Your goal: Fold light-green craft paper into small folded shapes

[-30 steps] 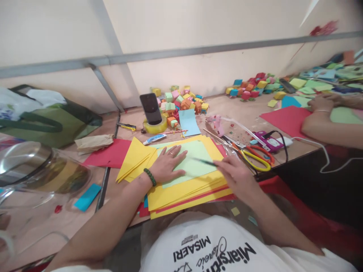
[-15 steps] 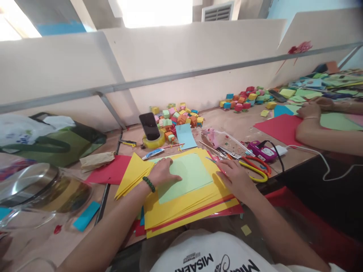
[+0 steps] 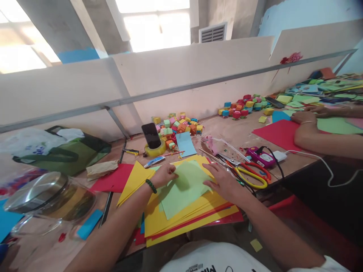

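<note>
A light green paper sheet (image 3: 187, 185) lies turned at an angle on another green sheet, over a stack of yellow sheets (image 3: 159, 223) with red and orange edges below. My left hand (image 3: 164, 176), with a dark green bead bracelet at the wrist, is closed at the sheet's left edge, fingers and thumb curled together on the paper. Over the right edge, my right hand (image 3: 222, 181) rests with its fingers stretched and apart, fingertips on the paper. Beside that hand lie scissors with yellow handles (image 3: 252, 181) and scissors with orange handles (image 3: 262, 170).
Small paper cubes (image 3: 181, 128) are heaped behind a phone (image 3: 151, 135) propped on a yellow tape roll (image 3: 155, 149). A glass jar (image 3: 76, 200) stands left. A purple device (image 3: 260, 156) with cables sits right. Another person's hands (image 3: 304, 117) work on paper at far right.
The top green sheet has turned at an angle. My left hand has gone from lying flat to curled at its edge. My right hand has moved in from the side onto the sheet.
</note>
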Tool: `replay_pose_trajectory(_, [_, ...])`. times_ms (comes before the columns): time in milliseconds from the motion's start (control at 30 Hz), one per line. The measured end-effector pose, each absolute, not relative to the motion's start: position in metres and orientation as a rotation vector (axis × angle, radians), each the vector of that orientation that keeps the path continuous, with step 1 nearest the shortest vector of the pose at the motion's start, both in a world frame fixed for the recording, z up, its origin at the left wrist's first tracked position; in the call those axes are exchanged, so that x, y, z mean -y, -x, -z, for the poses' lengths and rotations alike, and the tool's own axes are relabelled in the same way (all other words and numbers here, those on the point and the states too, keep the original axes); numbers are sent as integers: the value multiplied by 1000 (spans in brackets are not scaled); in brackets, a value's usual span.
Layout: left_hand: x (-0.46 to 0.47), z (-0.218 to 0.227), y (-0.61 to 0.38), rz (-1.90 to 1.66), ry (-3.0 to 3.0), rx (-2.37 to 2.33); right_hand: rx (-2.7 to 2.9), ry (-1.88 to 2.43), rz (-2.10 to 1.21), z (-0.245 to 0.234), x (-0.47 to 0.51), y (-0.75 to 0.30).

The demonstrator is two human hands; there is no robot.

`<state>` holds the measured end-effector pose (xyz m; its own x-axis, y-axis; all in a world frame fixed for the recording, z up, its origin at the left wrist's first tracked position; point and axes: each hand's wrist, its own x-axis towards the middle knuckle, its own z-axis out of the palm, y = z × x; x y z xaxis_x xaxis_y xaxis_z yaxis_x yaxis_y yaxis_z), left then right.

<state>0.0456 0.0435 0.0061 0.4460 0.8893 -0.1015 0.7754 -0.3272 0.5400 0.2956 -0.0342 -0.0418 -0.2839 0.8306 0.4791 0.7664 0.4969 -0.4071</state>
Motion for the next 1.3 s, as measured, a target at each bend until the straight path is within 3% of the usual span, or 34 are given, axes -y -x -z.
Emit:
replay_pose_trajectory(133, [-10,-55,-48,-470,-2360,-1434,1966,1174,-102,18,36,-293])
replay_pose_trajectory(233, [24,-86,-43,-780,-2872,-1452,1917,1011,5,-9,38,-291])
replay_pose_trajectory(367, [56,-73,-25,-1081,-3390,-1267,1900,912,193,-25,42,-289])
replay_pose_trajectory(567, [64,3,-11,-466,-3458,-1136,2430,854,156,21,53,-276])
replay_pose_trajectory(733, [66,17,-16,-4,-2985,-1242,2602,920,-53,52,54,-267])
replay_pose_trajectory(1133, [58,21,-21,-193,-2734,-1141,2490,1013,-410,48,63,-270])
replay_pose_trajectory(1300, [56,-4,-18,-498,-2930,-1108,2207,935,-554,46,62,-279])
